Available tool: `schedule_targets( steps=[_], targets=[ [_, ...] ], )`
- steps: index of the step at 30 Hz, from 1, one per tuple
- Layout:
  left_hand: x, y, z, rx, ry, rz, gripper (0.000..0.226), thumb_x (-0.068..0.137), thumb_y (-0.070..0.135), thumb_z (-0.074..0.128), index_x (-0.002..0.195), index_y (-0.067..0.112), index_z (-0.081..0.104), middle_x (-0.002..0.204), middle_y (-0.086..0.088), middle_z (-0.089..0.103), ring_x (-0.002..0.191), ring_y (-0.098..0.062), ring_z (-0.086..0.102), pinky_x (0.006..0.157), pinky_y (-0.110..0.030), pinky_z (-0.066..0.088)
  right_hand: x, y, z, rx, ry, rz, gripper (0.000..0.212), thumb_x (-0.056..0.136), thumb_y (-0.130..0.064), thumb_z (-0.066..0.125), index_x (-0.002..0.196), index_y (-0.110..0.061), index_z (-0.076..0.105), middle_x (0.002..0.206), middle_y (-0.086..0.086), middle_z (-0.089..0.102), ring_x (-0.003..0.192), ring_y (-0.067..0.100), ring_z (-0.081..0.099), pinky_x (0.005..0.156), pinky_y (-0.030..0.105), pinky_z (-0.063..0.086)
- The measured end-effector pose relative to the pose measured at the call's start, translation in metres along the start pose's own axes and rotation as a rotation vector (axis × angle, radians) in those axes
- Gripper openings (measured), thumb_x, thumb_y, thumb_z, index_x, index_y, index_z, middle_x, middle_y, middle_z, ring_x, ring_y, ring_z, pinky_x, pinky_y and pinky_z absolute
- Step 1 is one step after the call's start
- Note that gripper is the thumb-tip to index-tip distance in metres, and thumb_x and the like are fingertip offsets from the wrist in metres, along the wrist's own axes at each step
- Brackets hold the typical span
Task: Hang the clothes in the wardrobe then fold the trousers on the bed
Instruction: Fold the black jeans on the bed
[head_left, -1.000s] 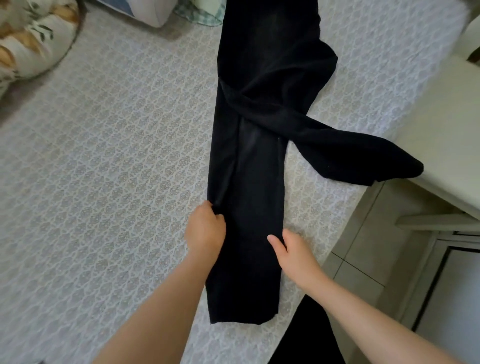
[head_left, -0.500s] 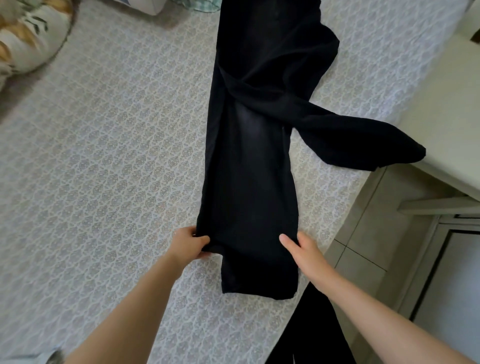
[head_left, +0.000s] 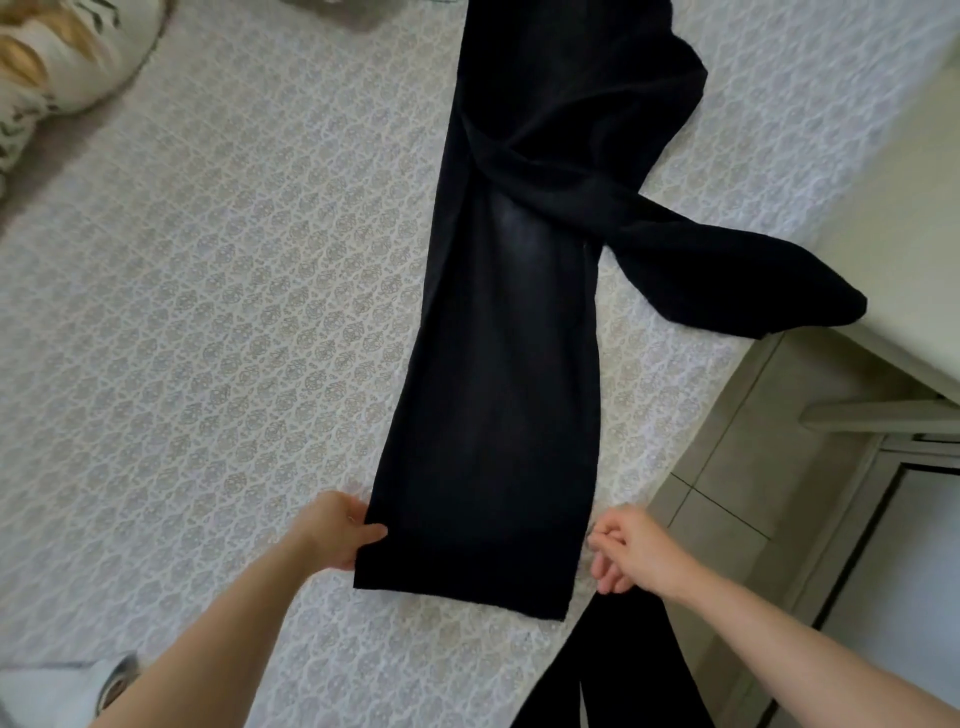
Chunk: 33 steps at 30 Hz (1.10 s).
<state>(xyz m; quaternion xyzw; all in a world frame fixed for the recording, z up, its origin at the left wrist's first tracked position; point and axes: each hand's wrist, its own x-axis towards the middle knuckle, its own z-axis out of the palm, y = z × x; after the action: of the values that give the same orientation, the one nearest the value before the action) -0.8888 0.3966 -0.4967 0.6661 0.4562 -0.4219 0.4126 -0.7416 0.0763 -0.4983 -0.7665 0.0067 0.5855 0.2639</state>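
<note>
Black trousers (head_left: 498, 389) lie on a bed (head_left: 208, 312) covered in pale lace-patterned cloth. One leg runs flat and nearly straight from 12 o'clock down to a hem at 6 o'clock. The other leg (head_left: 727, 280) crosses out from under it and splays toward 3 o'clock, its end reaching the bed's edge.

The left hand (head_left: 332, 530) grips the hem's corner at about 7 o'clock, thumb on top of the cloth. The right hand (head_left: 634, 551) sits just beside the hem's opposite edge at about 5 o'clock. Its fingers (head_left: 605, 540) are loosely curled, and whether they hold the cloth cannot be told.

Judged from this, the folding has barely begun. One leg is smoothed out, but the two legs are not yet laid together and no crosswise fold is made. The stray leg likely needs bringing over first. No wardrobe or hanging clothes are in view, so that part of the task cannot be judged.

A patterned pillow (head_left: 57, 57) rests at 10 o'clock. Pale furniture (head_left: 893, 208) stands at 3 o'clock beside the bed, over a tiled floor (head_left: 727, 493). More dark cloth (head_left: 613, 675) shows at 6 o'clock, off the bed.
</note>
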Motion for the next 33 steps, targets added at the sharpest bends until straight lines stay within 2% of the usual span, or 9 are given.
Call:
schedule_targets(
  steps=[3,5,10,15,20,24,26,30,33],
  targets=[
    [0.006,0.017,-0.007,0.488,-0.02,-0.014,0.027,0.09,0.036,0.066,0.072,0.017,0.06,0.065,0.005,0.066,0.062,-0.01,0.065,0.059,-0.021,0.048,0.01,-0.014,-0.013,-0.205,0.096,-0.039,0.023,0.098,-0.014,0.05,0.077,-0.012,0.058,0.062,0.002,0.07,0.058,0.016,0.07,0.065,0.034,0.059],
    [0.007,0.037,-0.017,0.583,0.017,-0.002,0.033,0.091,0.044,0.063,0.072,0.018,0.053,0.069,0.004,0.059,0.064,-0.01,0.058,0.056,-0.022,0.041,0.015,-0.04,-0.028,-0.289,0.223,-0.113,0.026,0.098,-0.017,0.049,0.074,-0.017,0.058,0.063,0.001,0.069,0.055,0.012,0.068,0.069,0.039,0.06],
    [0.007,0.106,-0.039,0.381,0.311,0.115,0.027,0.096,0.039,0.055,0.108,0.016,0.046,0.089,0.002,0.053,0.079,-0.018,0.056,0.066,-0.032,0.045,0.032,-0.127,-0.072,-0.439,0.489,-0.352,0.017,0.099,-0.017,0.045,0.092,-0.015,0.061,0.073,0.0,0.063,0.063,0.017,0.061,0.057,0.033,0.053],
    [0.023,0.177,-0.058,0.368,0.503,0.257,0.051,0.097,0.029,0.052,0.141,0.013,0.03,0.132,-0.007,0.046,0.099,-0.029,0.058,0.071,-0.04,0.045,0.074,-0.209,-0.111,-0.61,0.653,-0.571,0.018,0.096,-0.022,0.052,0.113,-0.015,0.054,0.106,0.0,0.052,0.095,0.02,0.053,0.07,0.034,0.048],
    [0.05,0.241,-0.081,0.391,0.58,0.298,0.039,0.094,0.018,0.054,0.128,0.013,0.036,0.124,-0.005,0.045,0.087,-0.024,0.053,0.07,-0.04,0.048,0.12,-0.285,-0.14,-0.846,0.795,-0.572,0.045,0.094,-0.033,0.058,0.13,-0.012,0.042,0.129,0.009,0.042,0.11,0.027,0.044,0.081,0.034,0.046],
    [0.074,0.281,-0.098,0.451,0.661,0.336,0.033,0.092,0.016,0.055,0.121,0.012,0.038,0.114,-0.005,0.045,0.08,-0.022,0.049,0.057,-0.033,0.038,0.155,-0.323,-0.158,-0.958,0.66,-0.485,0.062,0.092,-0.044,0.06,0.138,-0.013,0.034,0.133,0.01,0.042,0.116,0.031,0.045,0.084,0.041,0.044],
    [0.086,0.298,-0.107,0.479,0.713,0.341,0.032,0.093,0.02,0.056,0.119,0.011,0.039,0.115,-0.006,0.046,0.081,-0.021,0.047,0.056,-0.033,0.035,0.166,-0.332,-0.169,-0.911,0.564,-0.477,0.048,0.094,-0.034,0.059,0.133,-0.012,0.04,0.123,0.009,0.053,0.108,0.03,0.053,0.078,0.041,0.047],
    [0.106,0.33,-0.128,0.411,0.794,0.342,0.034,0.094,0.026,0.059,0.119,0.012,0.041,0.115,-0.007,0.05,0.081,-0.022,0.047,0.059,-0.035,0.037,0.168,-0.343,-0.201,-0.362,0.462,-0.665,0.01,0.097,-0.021,0.053,0.1,-0.012,0.056,0.073,-0.001,0.058,0.056,0.009,0.052,0.055,0.028,0.05],
    [0.112,0.358,-0.146,0.353,0.82,0.393,0.032,0.095,0.026,0.058,0.119,0.012,0.042,0.114,-0.007,0.052,0.083,-0.024,0.052,0.061,-0.038,0.041,0.152,-0.344,-0.224,-0.09,0.564,-0.743,0.029,0.097,-0.024,0.052,0.074,-0.014,0.038,0.06,-0.004,0.039,0.046,0.004,0.033,0.044,0.016,0.031]
  ],
)
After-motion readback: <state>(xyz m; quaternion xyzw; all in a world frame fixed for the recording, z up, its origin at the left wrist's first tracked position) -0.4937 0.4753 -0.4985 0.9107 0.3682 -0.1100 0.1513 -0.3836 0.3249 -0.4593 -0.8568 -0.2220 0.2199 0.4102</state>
